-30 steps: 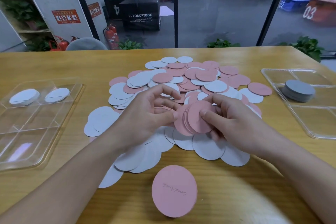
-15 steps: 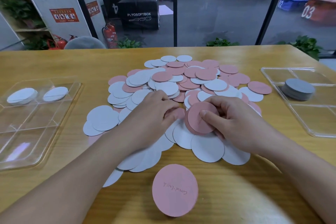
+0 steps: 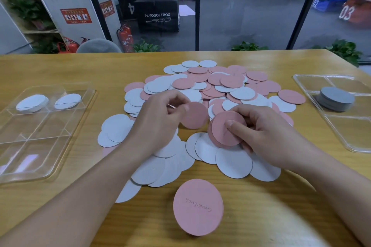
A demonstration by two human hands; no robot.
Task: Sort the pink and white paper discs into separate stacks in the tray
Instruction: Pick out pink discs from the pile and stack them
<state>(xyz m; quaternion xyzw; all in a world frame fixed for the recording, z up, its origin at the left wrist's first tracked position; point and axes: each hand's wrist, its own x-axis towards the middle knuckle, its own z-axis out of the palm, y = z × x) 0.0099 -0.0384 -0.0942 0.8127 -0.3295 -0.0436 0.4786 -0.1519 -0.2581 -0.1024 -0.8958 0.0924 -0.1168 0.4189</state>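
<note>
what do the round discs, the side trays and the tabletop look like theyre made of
Pink discs: matte paper or thin card, judging by the thin edges and the handwriting on one disc.
Left tray and right tray: clear glossy plastic; the table shows through and the rims glint.
Table: wood-look top with visible grain, possibly laminate.

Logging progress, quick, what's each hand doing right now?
Left hand: pinching a single pink disc.
Right hand: holding a stack of pink discs, thumb on top.
</note>
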